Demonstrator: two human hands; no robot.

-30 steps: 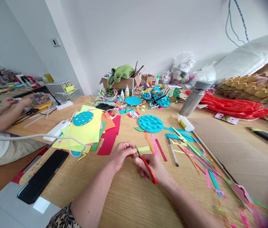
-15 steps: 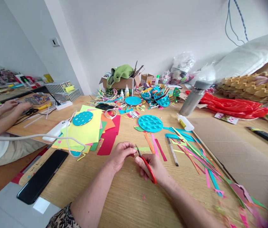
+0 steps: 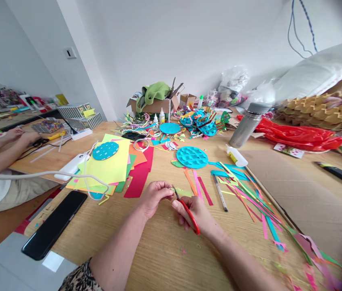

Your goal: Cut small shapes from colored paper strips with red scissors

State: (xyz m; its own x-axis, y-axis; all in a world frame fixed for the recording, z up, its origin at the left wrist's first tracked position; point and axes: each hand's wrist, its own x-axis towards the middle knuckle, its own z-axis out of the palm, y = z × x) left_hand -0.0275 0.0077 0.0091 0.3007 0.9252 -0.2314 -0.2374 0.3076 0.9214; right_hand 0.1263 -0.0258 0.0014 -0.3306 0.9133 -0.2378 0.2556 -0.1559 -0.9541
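Note:
My right hand (image 3: 195, 214) is closed on red-handled scissors (image 3: 190, 216), whose tips point up and left. Beside the blades, my left hand (image 3: 158, 198) pinches one end of a light green paper strip (image 3: 184, 192), which lies behind the scissors. Orange, pink and dark red strips (image 3: 205, 190) lie just beyond my hands. Farther back rests a blue textured oval (image 3: 192, 157) on a green patterned piece. A pen (image 3: 220, 194) lies to the right of the strips.
Coloured paper sheets (image 3: 110, 173), a power strip and a black phone (image 3: 54, 224) are at the left. On the right are a steel bottle (image 3: 245, 125), a glue bottle (image 3: 236, 157), paper strips and cardboard (image 3: 298, 190). Another person's hands (image 3: 28, 137) show far left.
The green strip has shifted slightly beside the scissor blades. Both my hands stay in nearly the same place.

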